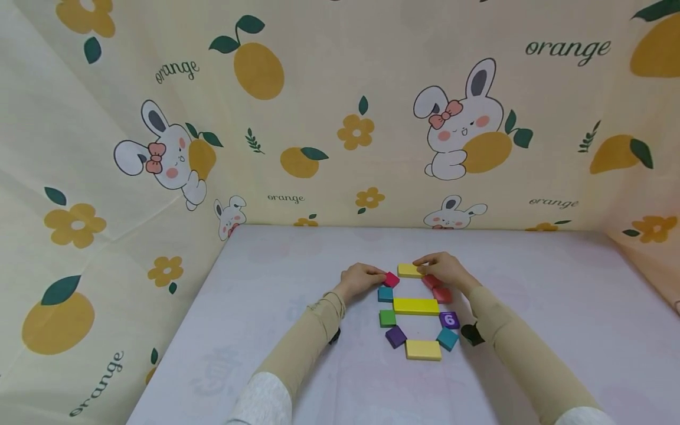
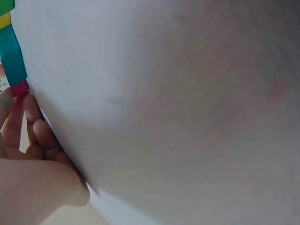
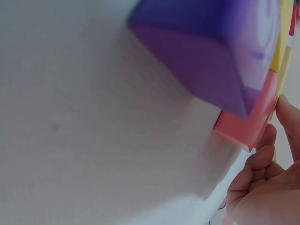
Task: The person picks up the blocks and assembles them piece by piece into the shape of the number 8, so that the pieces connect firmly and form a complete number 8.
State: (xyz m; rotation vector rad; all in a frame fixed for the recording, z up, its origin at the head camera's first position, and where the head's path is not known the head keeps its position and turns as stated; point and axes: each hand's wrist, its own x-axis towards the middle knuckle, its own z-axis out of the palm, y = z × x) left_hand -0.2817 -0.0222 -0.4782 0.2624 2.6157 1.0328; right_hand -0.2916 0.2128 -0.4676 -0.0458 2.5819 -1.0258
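My left hand (image 1: pixel 360 280) pinches a small red block (image 1: pixel 391 280) at the upper left of a ring of coloured blocks. In the left wrist view, thumb and fingertips meet at the red block, beside a teal block (image 2: pixel 12 54). My right hand (image 1: pixel 446 269) has its thumb and index finger on the right end of the pale yellow block (image 1: pixel 409 271) at the top. Just below that hand lie two pinkish-red blocks (image 1: pixel 442 295). A bright yellow bar (image 1: pixel 416 306) crosses the ring's middle. The right wrist view has a purple block (image 3: pixel 187 51) close up.
Down the ring's left side lie a green block (image 1: pixel 388 319) and a dark purple block (image 1: pixel 395 337). A purple block marked 6 (image 1: pixel 449 320) and a blue block (image 1: pixel 448 339) form the lower right. Another pale yellow block (image 1: pixel 423 350) closes the bottom. A patterned curtain (image 1: pixel 329 118) backs the white table (image 1: pixel 265 265).
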